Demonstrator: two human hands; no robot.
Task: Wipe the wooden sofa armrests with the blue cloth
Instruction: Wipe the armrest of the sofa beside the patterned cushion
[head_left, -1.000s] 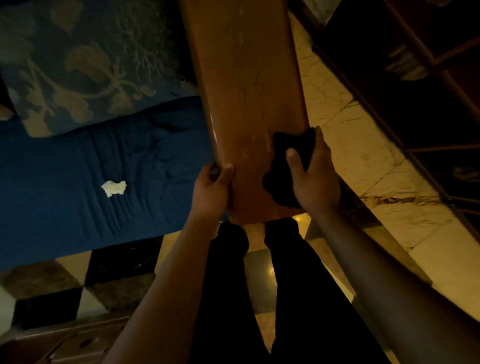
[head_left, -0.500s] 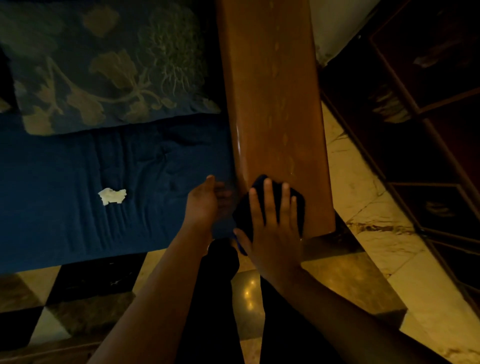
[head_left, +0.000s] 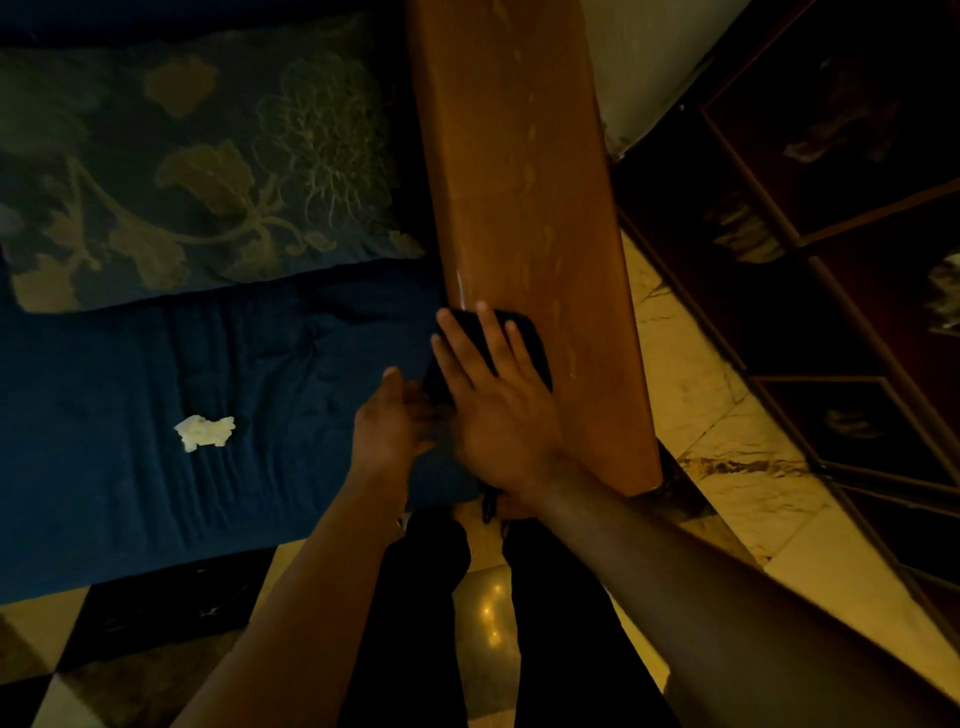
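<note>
Right hand (head_left: 501, 415) lies flat, fingers straight and spread, pressing the blue cloth (head_left: 524, 338) onto the wooden armrest (head_left: 524, 197). Cloth looks near black in this light; it sits on the armrest's near end at its left edge, and part of it hangs over that edge by the front corner. Only the far end of the cloth shows past the fingertips, the rest is under the palm. Left hand (head_left: 392, 431) is just left of the armrest's near end, over the seat cushion (head_left: 156, 415), fingers loosely extended toward the cloth's overhanging part; blurred, so cannot tell whether it touches cloth or wood, and no grip visible. Armrest runs from the front corner away from the camera, top surface showing pale streaks and spots along its length. Left of the armrest: dark blue seat cushion with a small white crumpled scrap (head_left: 203, 431) lying on it, well apart from the armrest. Farther back, left of the armrest, a floral patterned pillow (head_left: 197, 171) butts against it. Right of the armrest: marble floor (head_left: 727, 441), then dark wooden furniture (head_left: 857, 260). Person's dark-trousered legs (head_left: 431, 597) stand at the armrest's near end.
</note>
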